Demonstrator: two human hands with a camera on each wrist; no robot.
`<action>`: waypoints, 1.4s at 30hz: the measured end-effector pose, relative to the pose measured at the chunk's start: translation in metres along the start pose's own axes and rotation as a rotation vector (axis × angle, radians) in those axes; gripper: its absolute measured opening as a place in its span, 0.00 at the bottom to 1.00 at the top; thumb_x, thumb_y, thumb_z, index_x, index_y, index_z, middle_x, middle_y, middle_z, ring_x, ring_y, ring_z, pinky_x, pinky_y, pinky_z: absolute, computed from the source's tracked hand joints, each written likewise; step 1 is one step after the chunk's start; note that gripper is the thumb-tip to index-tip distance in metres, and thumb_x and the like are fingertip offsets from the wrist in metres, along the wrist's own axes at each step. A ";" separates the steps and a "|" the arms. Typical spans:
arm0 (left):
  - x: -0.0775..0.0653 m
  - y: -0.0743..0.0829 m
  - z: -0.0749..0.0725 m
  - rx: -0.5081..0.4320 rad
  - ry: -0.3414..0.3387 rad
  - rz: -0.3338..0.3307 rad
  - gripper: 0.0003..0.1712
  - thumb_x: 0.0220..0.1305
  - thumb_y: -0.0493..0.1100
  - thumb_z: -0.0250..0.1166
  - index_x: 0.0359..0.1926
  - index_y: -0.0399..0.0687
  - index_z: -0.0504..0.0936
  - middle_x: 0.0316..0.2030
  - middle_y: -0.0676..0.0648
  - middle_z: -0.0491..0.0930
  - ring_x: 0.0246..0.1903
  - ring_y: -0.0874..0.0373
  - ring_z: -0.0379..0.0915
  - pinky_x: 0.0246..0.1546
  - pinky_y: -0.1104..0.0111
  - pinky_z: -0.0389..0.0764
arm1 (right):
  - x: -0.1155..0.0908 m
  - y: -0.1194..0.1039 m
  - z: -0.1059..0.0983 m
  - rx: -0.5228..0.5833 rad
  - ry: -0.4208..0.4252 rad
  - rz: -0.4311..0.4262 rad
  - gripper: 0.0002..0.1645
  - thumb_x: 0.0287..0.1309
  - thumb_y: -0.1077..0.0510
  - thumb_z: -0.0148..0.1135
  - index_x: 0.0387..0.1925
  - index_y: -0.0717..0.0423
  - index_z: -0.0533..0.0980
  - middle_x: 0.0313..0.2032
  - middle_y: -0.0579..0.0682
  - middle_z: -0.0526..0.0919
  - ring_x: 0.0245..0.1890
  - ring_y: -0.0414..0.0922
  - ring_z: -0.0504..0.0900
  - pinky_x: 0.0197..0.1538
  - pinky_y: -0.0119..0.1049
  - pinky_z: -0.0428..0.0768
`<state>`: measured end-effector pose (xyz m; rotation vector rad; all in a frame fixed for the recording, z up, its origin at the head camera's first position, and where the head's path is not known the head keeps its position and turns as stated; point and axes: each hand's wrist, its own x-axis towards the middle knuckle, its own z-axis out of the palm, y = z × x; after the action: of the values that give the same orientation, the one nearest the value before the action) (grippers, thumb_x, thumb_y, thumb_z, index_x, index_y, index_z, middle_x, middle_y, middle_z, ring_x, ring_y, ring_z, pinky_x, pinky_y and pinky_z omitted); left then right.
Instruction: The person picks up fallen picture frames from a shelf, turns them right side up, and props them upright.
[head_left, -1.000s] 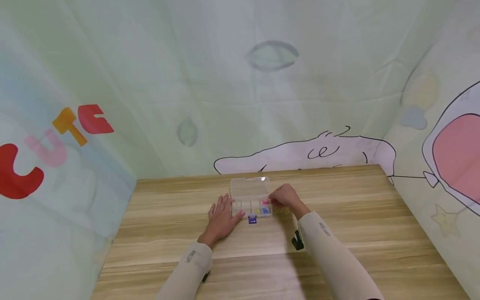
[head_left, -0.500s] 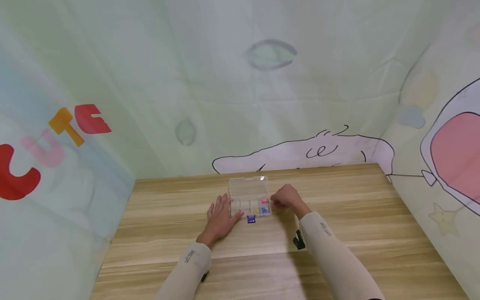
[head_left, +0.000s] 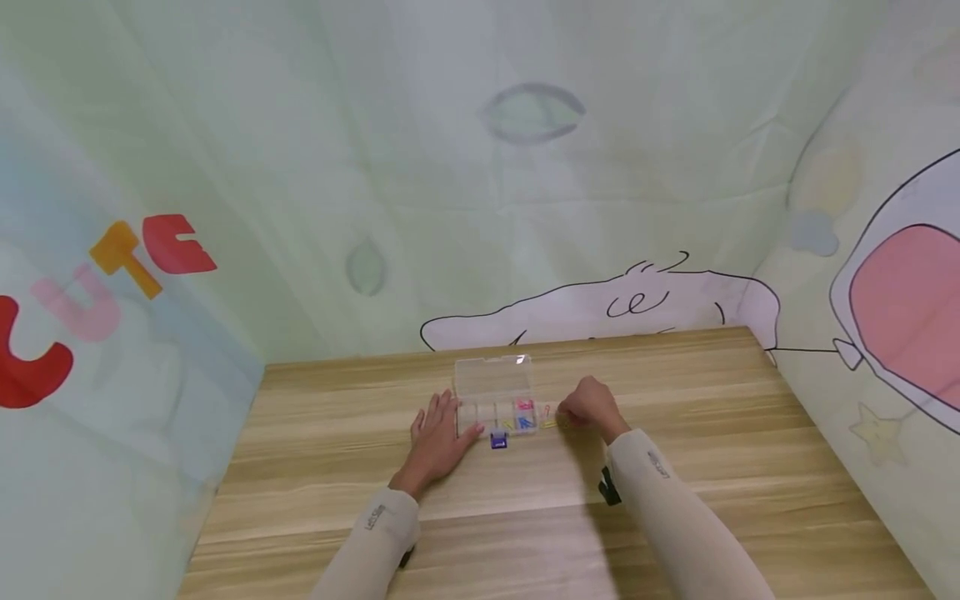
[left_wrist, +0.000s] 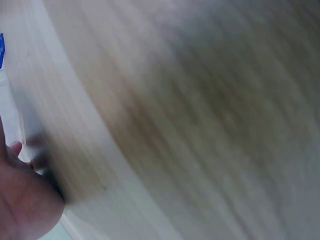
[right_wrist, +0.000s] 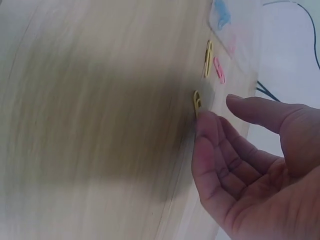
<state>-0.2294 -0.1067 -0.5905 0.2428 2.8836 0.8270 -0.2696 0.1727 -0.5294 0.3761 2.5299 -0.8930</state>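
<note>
A clear plastic compartment box [head_left: 480,410] stands on the table with its lid [head_left: 491,379] tipped back. Pink paper clips [head_left: 524,405], blue paper clips [head_left: 525,422] and a little yellow lie in its right-hand compartments. My left hand [head_left: 437,437] rests at the box's left side, fingers spread, thumb along the front edge. To the right of the box, my right hand [right_wrist: 250,165] has its fingertips at a yellow paper clip [right_wrist: 197,101], the thumb held apart. Another yellow paper clip [right_wrist: 208,58] and a pink paper clip [right_wrist: 219,70] lie between that hand and the box.
At the box's front edge sits a small blue-purple piece [head_left: 498,440]. The wooden table [head_left: 525,517] meets printed fabric walls [head_left: 450,208] at the back and both sides.
My right hand has moved right, away from the box's edge, to the yellow paper clips. The pink paper clip beside the box has come into sight. My left hand stays by the box.
</note>
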 end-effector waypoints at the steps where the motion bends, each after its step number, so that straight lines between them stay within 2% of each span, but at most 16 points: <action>1: 0.000 0.000 0.000 0.000 0.002 0.001 0.44 0.68 0.70 0.50 0.72 0.45 0.59 0.78 0.40 0.47 0.78 0.41 0.37 0.75 0.41 0.40 | -0.001 0.001 -0.001 -0.015 0.003 0.005 0.19 0.50 0.58 0.69 0.11 0.54 0.72 0.10 0.45 0.70 0.13 0.39 0.68 0.19 0.28 0.67; 8: 0.001 -0.002 0.001 -0.007 0.003 0.003 0.44 0.68 0.70 0.51 0.72 0.45 0.59 0.78 0.40 0.47 0.78 0.41 0.37 0.75 0.39 0.40 | -0.006 0.003 -0.002 -0.070 0.007 0.054 0.17 0.52 0.57 0.69 0.13 0.54 0.74 0.11 0.45 0.73 0.13 0.38 0.70 0.19 0.28 0.69; 14: 0.002 -0.003 0.002 -0.008 0.001 0.003 0.44 0.67 0.70 0.50 0.72 0.45 0.60 0.78 0.40 0.47 0.78 0.41 0.38 0.74 0.39 0.40 | -0.006 0.006 0.002 -0.080 0.044 0.029 0.13 0.49 0.63 0.66 0.13 0.56 0.77 0.11 0.47 0.76 0.10 0.39 0.71 0.14 0.28 0.69; 23: 0.001 -0.004 0.001 -0.003 -0.007 -0.002 0.44 0.68 0.69 0.51 0.72 0.46 0.59 0.78 0.41 0.46 0.79 0.41 0.37 0.75 0.40 0.40 | -0.004 0.000 0.008 -0.148 0.018 0.007 0.17 0.52 0.66 0.57 0.11 0.53 0.71 0.11 0.46 0.72 0.10 0.39 0.69 0.15 0.29 0.67; 28: 0.001 -0.003 0.000 -0.003 -0.001 0.009 0.44 0.68 0.69 0.50 0.72 0.45 0.59 0.78 0.40 0.46 0.78 0.41 0.37 0.75 0.40 0.39 | -0.002 0.002 0.005 -0.109 0.018 0.005 0.15 0.52 0.67 0.59 0.13 0.56 0.74 0.11 0.47 0.74 0.11 0.39 0.72 0.15 0.28 0.71; 32: 0.002 -0.002 -0.001 0.003 0.003 0.014 0.44 0.68 0.69 0.50 0.72 0.45 0.59 0.78 0.40 0.47 0.78 0.41 0.38 0.75 0.41 0.39 | 0.001 -0.001 0.003 -0.034 -0.025 0.013 0.15 0.51 0.65 0.64 0.13 0.56 0.72 0.12 0.47 0.72 0.12 0.39 0.70 0.16 0.27 0.70; 38: 0.001 -0.002 -0.001 0.007 -0.009 0.012 0.44 0.68 0.69 0.50 0.73 0.45 0.59 0.78 0.40 0.46 0.79 0.42 0.37 0.75 0.41 0.40 | 0.002 -0.018 0.004 -0.011 -0.067 -0.041 0.20 0.48 0.61 0.69 0.08 0.54 0.70 0.10 0.45 0.69 0.12 0.39 0.67 0.17 0.28 0.66; 42: 0.001 -0.002 0.000 0.003 -0.009 0.008 0.44 0.68 0.69 0.50 0.73 0.45 0.58 0.78 0.41 0.46 0.79 0.42 0.36 0.75 0.41 0.39 | -0.001 -0.033 0.008 0.037 -0.091 -0.076 0.18 0.52 0.60 0.67 0.12 0.56 0.74 0.12 0.46 0.72 0.14 0.39 0.69 0.18 0.26 0.68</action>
<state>-0.2309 -0.1081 -0.5915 0.2574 2.8774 0.8201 -0.2793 0.1427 -0.5175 0.2466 2.4611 -0.9646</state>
